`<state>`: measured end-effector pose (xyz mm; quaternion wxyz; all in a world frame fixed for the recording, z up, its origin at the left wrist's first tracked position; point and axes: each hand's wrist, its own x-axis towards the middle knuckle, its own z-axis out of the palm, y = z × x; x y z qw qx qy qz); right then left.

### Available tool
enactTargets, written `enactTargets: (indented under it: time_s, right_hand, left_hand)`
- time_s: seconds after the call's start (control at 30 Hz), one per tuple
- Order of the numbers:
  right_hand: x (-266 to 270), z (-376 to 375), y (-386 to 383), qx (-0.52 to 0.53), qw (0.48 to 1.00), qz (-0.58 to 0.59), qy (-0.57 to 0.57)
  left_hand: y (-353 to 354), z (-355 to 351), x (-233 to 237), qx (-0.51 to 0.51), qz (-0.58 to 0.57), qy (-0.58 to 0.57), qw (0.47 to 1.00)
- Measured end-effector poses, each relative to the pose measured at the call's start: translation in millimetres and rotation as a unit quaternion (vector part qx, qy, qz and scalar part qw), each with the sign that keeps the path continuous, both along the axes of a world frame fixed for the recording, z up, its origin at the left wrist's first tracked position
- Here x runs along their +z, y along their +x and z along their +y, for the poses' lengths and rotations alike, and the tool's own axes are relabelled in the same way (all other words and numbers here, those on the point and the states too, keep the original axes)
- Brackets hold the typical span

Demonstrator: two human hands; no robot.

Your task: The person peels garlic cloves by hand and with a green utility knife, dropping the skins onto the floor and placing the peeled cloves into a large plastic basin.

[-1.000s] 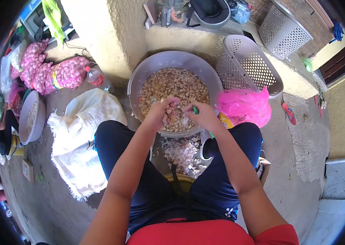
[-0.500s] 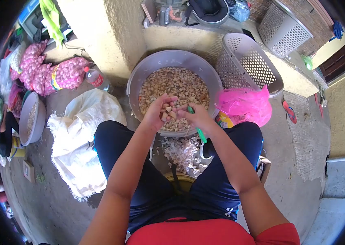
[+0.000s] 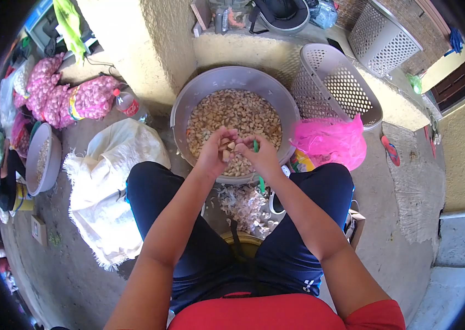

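Over the near part of a large grey tub, my left hand is cupped around several garlic cloves. Close on its right, my right hand holds a green-handled tool, and its fingertips are at the cloves. The tool's blade cannot be made out. Many pale cloves fill the bottom of the tub. Papery garlic skins lie on the floor between my feet, just below the tub.
A white woven sack lies at the left. Behind it are pink net bags of garlic and a bottle. A pink plastic bag and a perforated basket are at the right. A person's arm shows at the far left.
My right hand has moved slightly left, closer to my left hand. The green handle has swung to a more upright angle.
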<state>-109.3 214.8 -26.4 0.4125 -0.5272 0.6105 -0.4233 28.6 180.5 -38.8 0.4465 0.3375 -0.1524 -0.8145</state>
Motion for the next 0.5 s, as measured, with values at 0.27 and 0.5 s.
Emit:
enactTargets:
  time_s: [0.27,0.5]
  right_hand:
    - [18,10,12,0.037,0.975,0.150,-0.157]
    - [12,2,7,0.123,0.962,0.125,-0.207]
  left_hand:
    - [-16,10,-22,0.003,0.023,0.066,0.998]
    - [-15,17,-13,0.015,0.052,0.061,0.997]
